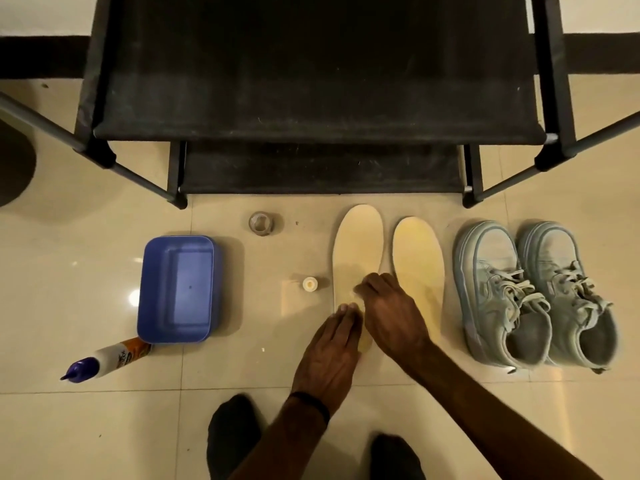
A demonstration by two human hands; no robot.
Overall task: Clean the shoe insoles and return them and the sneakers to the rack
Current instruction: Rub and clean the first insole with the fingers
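- Two feet in dark socks (235,434) stand on the tiled floor (104,427) at the near edge
- The left hand (329,355), a dark band (311,405) at its wrist, lies flat with straight fingers pressing the heel end of the left insole (356,251)
- The right hand (391,313) rests on the middle of the same insole, fingers bent down onto it; whether it pinches anything, I cannot tell
- The right insole (419,265) lies just beside, untouched, with the pale sneakers (533,292) side by side to its right
- A small white cap (310,283) sits just left of the insole; further left are a blue tub (180,289) and a bottle (107,360) lying on its side
- A small clear jar (262,224) stands nearer the rack
- The black shoe rack (318,98) stands farthest, against the wall, shelves bare
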